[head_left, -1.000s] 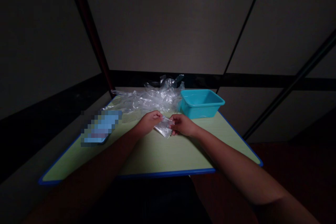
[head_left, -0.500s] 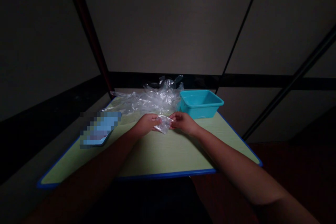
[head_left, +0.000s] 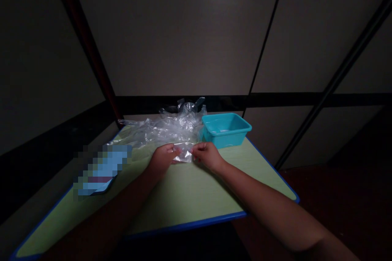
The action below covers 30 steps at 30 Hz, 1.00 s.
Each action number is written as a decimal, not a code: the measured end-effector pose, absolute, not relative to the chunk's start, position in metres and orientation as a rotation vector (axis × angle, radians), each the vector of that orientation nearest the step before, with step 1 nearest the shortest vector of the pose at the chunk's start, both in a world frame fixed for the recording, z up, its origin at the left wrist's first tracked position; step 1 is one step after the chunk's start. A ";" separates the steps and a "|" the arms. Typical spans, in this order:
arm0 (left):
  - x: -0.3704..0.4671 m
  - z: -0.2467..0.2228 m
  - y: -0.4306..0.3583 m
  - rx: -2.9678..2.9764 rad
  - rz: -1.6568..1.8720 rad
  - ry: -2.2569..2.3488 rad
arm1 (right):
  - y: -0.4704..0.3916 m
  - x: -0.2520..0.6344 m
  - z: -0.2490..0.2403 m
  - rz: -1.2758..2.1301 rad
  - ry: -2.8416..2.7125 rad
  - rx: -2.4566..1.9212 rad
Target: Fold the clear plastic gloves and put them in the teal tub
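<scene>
A small folded piece of clear plastic (head_left: 184,154) is held between both hands above the middle of the table. My left hand (head_left: 163,158) is closed on its left side, the thumb lying on top. Its right side is pinched by the fingertips of my right hand (head_left: 207,155). Just behind the hands lies a loose, crumpled pile of clear plastic bags (head_left: 171,126). A turquoise basin (head_left: 228,140) stands to the right of the pile, close behind my right hand.
The light green table (head_left: 183,204) has a blue edge. A flat bluish object (head_left: 105,169), partly blurred out, lies on its left side. Dark-striped wall panels (head_left: 190,40) rise behind the table.
The plastic between my hands now looks flatter and more rectangular, where it hung in a pointed shape. The whole view has shifted, with the table lower and further left.
</scene>
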State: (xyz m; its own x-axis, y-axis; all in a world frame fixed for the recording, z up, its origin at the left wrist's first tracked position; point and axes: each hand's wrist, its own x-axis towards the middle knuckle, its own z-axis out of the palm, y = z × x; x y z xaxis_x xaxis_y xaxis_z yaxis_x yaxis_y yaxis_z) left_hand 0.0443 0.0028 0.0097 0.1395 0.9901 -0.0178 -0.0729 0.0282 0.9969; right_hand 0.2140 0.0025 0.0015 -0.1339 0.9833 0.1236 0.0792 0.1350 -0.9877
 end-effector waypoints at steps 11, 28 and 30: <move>0.044 0.004 0.004 1.235 1.089 1.075 | -0.001 0.216 0.004 1.147 -1.514 -1.082; 0.045 0.022 -0.014 1.728 1.059 1.464 | -0.007 0.212 0.002 1.412 -1.289 -0.904; 0.046 0.023 -0.013 1.675 1.043 1.473 | -0.008 0.211 0.002 1.450 -1.232 -0.880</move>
State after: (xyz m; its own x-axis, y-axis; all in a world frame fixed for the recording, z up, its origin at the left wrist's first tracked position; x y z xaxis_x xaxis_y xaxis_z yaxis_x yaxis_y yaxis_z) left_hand 0.0456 -0.0134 0.0232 0.0446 0.9897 0.1362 0.4572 -0.1415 0.8780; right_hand 0.2112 -0.0076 0.0021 -0.2372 0.9688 0.0721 -0.2273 0.0169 -0.9737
